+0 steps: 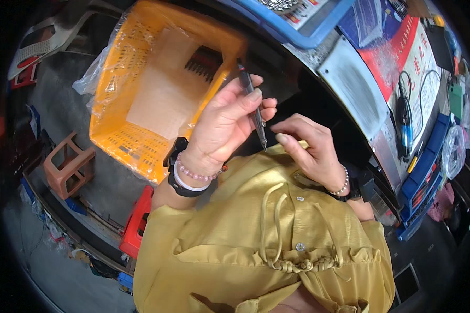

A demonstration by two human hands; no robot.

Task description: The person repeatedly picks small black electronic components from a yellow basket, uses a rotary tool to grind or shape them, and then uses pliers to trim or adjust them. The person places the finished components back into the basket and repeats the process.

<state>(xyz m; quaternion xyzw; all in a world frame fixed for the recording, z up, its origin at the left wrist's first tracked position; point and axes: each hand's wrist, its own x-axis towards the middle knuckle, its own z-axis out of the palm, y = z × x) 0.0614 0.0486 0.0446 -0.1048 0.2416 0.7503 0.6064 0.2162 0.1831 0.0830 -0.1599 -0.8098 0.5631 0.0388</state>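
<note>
My left hand [230, 117] is closed around a slim, dark, pen-like piece [257, 117], held between thumb and fingers. The piece slants, with its narrow metal tip pointing down toward my lap. Just right of that tip is my right hand [310, 148], its thumb and forefinger slightly apart with nothing visible between them; the other fingers curl under and are partly hidden. Beyond my left hand stands an orange plastic crate [102, 112] lined with clear film. Inside it, several dark, slim pieces [203, 62] lie in a row on a pale flat sheet [159, 88].
To the right runs a workbench with a worn metal plate [355, 86], a corded handheld power tool [405, 122] and a blue rack [425, 180]. A blue tray [308, 39] sits at its far end. On the left are a brown stool [68, 164] and a red stool [137, 221].
</note>
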